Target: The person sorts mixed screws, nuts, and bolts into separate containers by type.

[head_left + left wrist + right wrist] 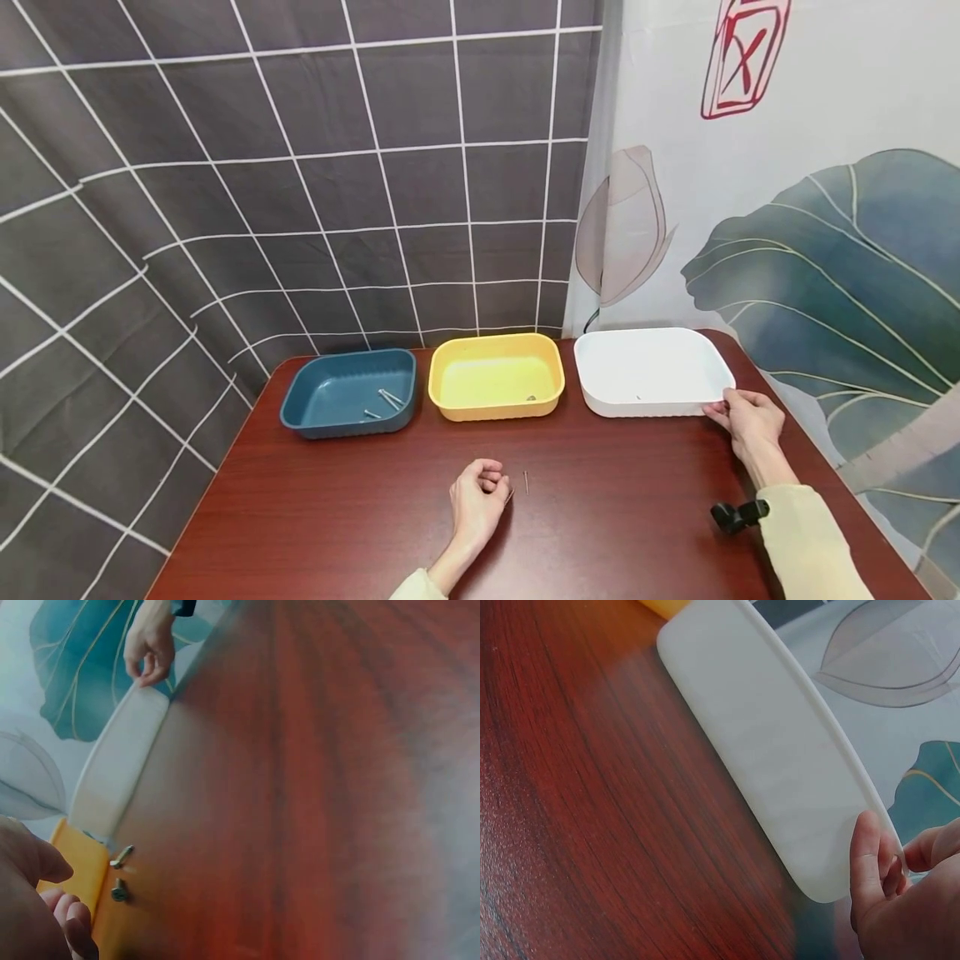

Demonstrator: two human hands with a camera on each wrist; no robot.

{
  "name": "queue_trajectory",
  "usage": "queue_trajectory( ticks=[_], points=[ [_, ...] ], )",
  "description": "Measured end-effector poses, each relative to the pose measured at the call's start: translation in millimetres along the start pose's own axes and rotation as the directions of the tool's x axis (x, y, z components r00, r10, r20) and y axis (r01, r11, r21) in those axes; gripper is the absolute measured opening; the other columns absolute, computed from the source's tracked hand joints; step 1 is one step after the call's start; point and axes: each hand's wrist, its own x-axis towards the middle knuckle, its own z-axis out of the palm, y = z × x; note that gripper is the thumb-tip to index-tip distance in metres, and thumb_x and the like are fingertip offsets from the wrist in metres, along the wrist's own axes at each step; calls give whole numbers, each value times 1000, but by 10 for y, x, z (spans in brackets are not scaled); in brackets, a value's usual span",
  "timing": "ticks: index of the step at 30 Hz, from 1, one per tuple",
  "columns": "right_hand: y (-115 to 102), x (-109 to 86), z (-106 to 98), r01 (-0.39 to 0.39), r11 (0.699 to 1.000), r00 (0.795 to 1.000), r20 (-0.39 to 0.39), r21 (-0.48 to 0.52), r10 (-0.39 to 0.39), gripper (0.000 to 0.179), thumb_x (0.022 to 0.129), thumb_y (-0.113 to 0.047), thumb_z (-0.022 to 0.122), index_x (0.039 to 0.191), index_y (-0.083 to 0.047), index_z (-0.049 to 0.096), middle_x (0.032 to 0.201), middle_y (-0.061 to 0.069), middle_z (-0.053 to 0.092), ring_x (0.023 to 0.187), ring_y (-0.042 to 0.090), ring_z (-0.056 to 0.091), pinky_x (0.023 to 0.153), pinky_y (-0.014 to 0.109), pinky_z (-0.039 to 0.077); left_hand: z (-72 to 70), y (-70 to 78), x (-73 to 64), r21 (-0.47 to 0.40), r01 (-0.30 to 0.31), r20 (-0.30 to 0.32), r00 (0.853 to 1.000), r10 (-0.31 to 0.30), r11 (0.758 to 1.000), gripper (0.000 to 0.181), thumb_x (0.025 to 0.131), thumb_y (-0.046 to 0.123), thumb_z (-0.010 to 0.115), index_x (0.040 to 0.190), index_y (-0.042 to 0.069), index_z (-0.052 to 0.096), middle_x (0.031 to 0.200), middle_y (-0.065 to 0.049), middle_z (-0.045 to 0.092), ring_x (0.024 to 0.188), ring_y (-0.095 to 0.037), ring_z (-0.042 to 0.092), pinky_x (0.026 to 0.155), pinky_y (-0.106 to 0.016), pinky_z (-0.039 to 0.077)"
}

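Observation:
My right hand (753, 421) pinches the near right corner of the white bin (765, 750), thumb and fingers on either side of its rim. A small thin object (638, 397) lies inside that bin, too small to name. On the tabletop, my left hand (478, 497) is low, its fingers loosely curled. The left wrist view shows a gap between thumb and fingers, with nothing held there. Just to the right of those fingers is a screw (526, 482). A second screw (119, 890) is closer to the hand, partly hidden by it in the head view.
A blue bin (300, 408) with several screws (390, 399) stands at the back left. Between it and the white bin is a yellow bin (496, 410) holding a small metal piece (532, 398). Curtains hang behind the brown table (600, 517).

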Motion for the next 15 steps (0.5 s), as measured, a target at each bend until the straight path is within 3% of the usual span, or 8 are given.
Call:
queue_trajectory(
  ticks=[15],
  points=[
    [6, 7, -6, 19, 1000, 1000, 5, 15, -19, 12, 97, -3, 55, 105, -4, 46, 66, 4, 56, 53, 10, 64, 56, 26, 61, 31, -34, -141, 89, -108, -32, 993, 111, 990, 23, 70, -4, 81, 84, 11, 71, 75, 9, 63, 62, -4, 55, 57, -20, 49]
  ],
)
